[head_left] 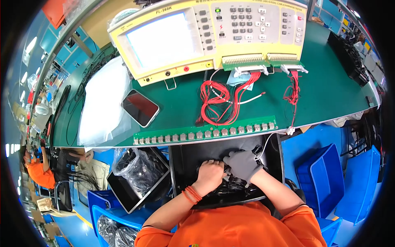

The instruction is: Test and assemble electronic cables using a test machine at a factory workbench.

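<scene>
My left hand (211,174), bare and wearing a red bead bracelet (191,195), is curled closed on black cables (233,185) heaped in the black tray (191,153) before me. My right hand (242,165), in a grey glove, lies bent over the same heap, just beside the left; its fingertips are hidden, so I cannot tell what it grips. Beyond the tray, the green bench (177,117) bears a connector strip (205,134) along its near edge, a phone (141,108) and a yellow test machine (212,41) with red wires (205,91) before it.
</scene>
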`<state>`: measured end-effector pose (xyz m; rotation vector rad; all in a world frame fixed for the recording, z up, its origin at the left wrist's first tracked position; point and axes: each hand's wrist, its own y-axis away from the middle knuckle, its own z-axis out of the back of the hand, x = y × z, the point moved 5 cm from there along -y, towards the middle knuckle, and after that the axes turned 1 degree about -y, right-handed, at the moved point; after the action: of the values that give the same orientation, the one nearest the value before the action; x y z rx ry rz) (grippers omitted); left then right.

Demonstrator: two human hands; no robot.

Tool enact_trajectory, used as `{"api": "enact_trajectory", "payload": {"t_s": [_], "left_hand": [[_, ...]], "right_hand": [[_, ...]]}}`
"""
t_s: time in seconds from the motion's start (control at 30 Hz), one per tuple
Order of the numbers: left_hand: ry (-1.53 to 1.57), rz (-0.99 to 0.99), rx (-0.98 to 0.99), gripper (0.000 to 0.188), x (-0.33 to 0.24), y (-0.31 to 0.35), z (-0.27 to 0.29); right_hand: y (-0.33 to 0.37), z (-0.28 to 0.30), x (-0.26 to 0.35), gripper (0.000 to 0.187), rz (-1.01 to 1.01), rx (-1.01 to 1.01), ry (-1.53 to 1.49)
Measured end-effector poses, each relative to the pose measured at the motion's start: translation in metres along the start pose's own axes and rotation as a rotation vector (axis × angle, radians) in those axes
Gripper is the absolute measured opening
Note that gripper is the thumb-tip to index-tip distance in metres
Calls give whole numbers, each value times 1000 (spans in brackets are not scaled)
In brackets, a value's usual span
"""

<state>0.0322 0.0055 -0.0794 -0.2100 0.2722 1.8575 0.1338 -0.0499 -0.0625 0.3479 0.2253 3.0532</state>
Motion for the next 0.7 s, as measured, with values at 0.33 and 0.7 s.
{"api": "enact_trajectory", "payload": {"t_s": [0.33, 0.7], "left_hand": [[1704, 201, -18, 14, -14, 24, 43], [429, 93, -574, 19, -27, 26, 91]], "right_hand": [[39, 47, -5, 32, -2, -457, -1235], [34, 52, 3, 13, -157, -560, -1417]]}}
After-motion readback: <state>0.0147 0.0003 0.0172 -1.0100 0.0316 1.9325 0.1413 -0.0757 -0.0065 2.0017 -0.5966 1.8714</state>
